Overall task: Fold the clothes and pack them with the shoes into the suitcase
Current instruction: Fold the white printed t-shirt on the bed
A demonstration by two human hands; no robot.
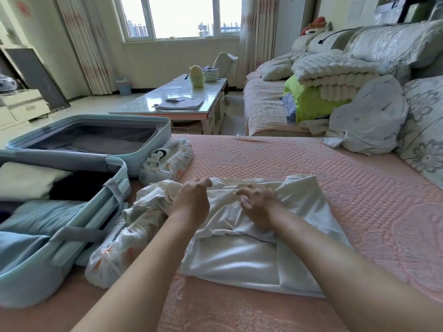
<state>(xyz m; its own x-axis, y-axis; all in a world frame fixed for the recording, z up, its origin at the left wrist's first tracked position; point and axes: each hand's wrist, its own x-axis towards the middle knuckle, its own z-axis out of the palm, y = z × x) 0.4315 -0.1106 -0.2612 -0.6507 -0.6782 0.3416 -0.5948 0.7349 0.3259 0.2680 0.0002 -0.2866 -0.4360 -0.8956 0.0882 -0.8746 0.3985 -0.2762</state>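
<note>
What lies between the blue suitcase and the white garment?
Head view: two shoes in thin covers lie there, the far shoe by the suitcase lid, the near shoe beside its packed half.

Forearms reach forward, left hand [191, 200] and right hand [257, 208] close together, fingers curled

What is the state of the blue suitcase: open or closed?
Open. The suitcase lies flat with its two halves spread: the near half holds folded clothes, and the far half shows its grey lining.
</note>
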